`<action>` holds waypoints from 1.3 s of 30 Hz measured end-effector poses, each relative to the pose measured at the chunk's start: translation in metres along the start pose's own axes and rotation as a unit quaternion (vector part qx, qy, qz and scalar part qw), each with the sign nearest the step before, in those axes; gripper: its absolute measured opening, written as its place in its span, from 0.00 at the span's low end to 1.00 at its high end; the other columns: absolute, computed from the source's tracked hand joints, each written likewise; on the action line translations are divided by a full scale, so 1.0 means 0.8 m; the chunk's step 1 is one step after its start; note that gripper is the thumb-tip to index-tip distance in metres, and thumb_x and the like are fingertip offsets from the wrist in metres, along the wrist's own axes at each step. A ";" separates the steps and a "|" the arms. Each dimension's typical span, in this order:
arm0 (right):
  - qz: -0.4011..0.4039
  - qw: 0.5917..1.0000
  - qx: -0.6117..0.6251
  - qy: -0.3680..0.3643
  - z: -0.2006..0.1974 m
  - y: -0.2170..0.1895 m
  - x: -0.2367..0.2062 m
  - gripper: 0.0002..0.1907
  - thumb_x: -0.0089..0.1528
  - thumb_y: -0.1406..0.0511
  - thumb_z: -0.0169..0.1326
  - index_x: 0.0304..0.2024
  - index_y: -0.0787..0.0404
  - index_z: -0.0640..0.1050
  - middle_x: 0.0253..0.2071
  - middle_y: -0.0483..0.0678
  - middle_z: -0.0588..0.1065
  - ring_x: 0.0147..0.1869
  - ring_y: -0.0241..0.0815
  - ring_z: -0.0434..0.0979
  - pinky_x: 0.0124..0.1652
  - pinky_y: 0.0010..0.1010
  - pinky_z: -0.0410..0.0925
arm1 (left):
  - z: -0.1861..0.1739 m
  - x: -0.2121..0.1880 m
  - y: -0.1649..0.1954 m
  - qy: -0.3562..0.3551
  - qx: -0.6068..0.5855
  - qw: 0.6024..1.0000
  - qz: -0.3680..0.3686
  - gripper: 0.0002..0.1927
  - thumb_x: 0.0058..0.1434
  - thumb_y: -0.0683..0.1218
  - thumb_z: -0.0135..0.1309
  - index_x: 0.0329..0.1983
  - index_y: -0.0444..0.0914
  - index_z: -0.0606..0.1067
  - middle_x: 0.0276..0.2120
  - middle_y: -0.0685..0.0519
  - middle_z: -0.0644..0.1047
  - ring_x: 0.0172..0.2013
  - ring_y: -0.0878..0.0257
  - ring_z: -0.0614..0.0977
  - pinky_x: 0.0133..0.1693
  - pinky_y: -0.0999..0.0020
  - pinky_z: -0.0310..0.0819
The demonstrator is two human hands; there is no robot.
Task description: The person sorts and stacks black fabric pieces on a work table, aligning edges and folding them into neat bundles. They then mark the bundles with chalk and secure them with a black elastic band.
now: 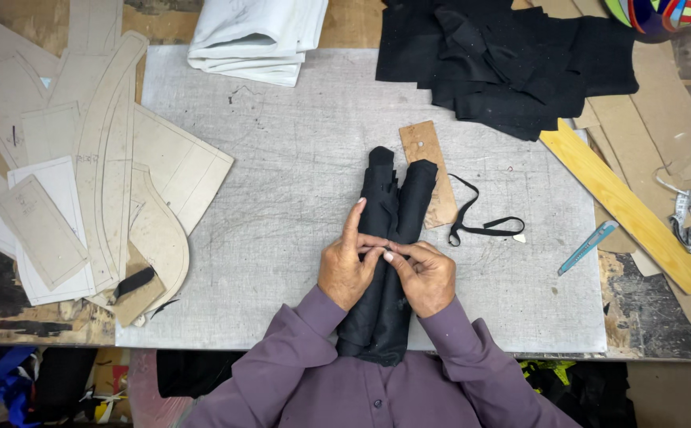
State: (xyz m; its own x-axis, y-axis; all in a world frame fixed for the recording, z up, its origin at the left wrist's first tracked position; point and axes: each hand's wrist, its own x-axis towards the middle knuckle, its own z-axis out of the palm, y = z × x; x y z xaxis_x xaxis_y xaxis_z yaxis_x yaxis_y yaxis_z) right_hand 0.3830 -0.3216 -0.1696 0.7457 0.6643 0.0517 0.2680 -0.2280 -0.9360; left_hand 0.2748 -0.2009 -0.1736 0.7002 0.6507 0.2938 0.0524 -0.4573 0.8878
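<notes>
Both hands pinch the black fabric bundle at its middle: the left hand keeps a clenched grip on the left roll with its forefinger stretched up along the cloth, and the right hand nips the seam between the two rolls. The bundle lies lengthwise on the grey worktop, already rolled from both sides into two tubes that meet; nothing ties it so far. Just right of the bundle lies a black strap, partly under it a brown card piece, farther right a blue cutter.
</notes>
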 end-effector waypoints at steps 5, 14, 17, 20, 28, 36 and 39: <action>0.102 0.987 0.071 -0.100 -0.014 0.007 0.007 0.07 0.64 0.68 0.58 0.40 0.65 0.85 0.30 0.43 0.78 0.29 0.27 0.70 0.30 0.19 0.65 | -0.011 0.000 0.003 -0.006 0.000 0.997 0.077 0.25 0.57 0.41 0.67 0.57 0.41 0.74 0.41 0.51 0.83 0.43 0.59 0.85 0.44 0.67 0.82; 0.176 0.954 0.156 -0.188 -0.032 0.036 0.021 0.09 0.66 0.69 0.53 0.44 0.64 0.84 0.34 0.41 0.79 0.35 0.28 0.70 0.39 0.20 0.67 | -0.007 -0.018 0.017 0.033 0.161 0.963 0.213 0.10 0.60 0.37 0.64 0.45 0.35 0.80 0.42 0.50 0.80 0.45 0.56 0.82 0.47 0.67 0.80; 0.188 0.951 0.158 -0.187 -0.034 0.040 0.023 0.10 0.65 0.69 0.54 0.45 0.64 0.84 0.34 0.41 0.80 0.35 0.28 0.72 0.40 0.20 0.68 | -0.009 -0.017 0.018 0.014 0.159 0.967 0.198 0.09 0.61 0.38 0.64 0.43 0.33 0.79 0.41 0.49 0.79 0.43 0.55 0.81 0.46 0.65 0.79; 0.184 0.951 0.165 -0.185 -0.032 0.040 0.026 0.10 0.65 0.69 0.55 0.45 0.65 0.84 0.33 0.42 0.80 0.34 0.28 0.71 0.39 0.20 0.67 | -0.011 -0.013 0.018 0.011 0.159 0.966 0.202 0.08 0.62 0.40 0.63 0.43 0.32 0.78 0.41 0.49 0.79 0.43 0.56 0.81 0.46 0.66 0.79; 0.180 0.955 0.151 -0.183 -0.030 0.033 0.025 0.09 0.64 0.70 0.56 0.44 0.65 0.84 0.32 0.43 0.81 0.34 0.29 0.74 0.38 0.20 0.68 | -0.010 -0.012 0.029 -0.003 0.196 0.962 0.189 0.05 0.63 0.37 0.59 0.41 0.32 0.77 0.41 0.47 0.78 0.43 0.55 0.79 0.46 0.64 0.78; 0.048 0.995 -0.019 -0.088 -0.032 0.032 0.018 0.07 0.61 0.73 0.61 0.40 0.69 0.86 0.35 0.51 0.81 0.37 0.36 0.77 0.40 0.26 0.70 | -0.041 -0.015 0.027 -0.049 0.132 0.988 0.065 0.04 0.65 0.38 0.55 0.41 0.32 0.77 0.42 0.47 0.78 0.45 0.50 0.78 0.48 0.60 0.75; 0.065 0.997 0.024 0.028 -0.031 0.021 -0.001 0.14 0.61 0.70 0.62 0.48 0.72 0.82 0.43 0.57 0.79 0.41 0.42 0.77 0.43 0.30 0.73 | -0.040 -0.022 0.021 -0.017 0.128 0.992 -0.012 0.11 0.64 0.45 0.59 0.43 0.33 0.75 0.46 0.43 0.77 0.46 0.47 0.79 0.48 0.58 0.76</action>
State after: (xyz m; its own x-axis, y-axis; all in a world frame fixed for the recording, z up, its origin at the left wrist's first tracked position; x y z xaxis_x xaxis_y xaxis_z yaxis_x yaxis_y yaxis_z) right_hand 0.4025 -0.3436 -0.1769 0.8054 0.5903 -0.0539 0.1374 -0.2743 -0.9518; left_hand 0.2402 -0.2005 -0.1527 0.7202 0.6445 0.2568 0.2454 -0.5830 0.7746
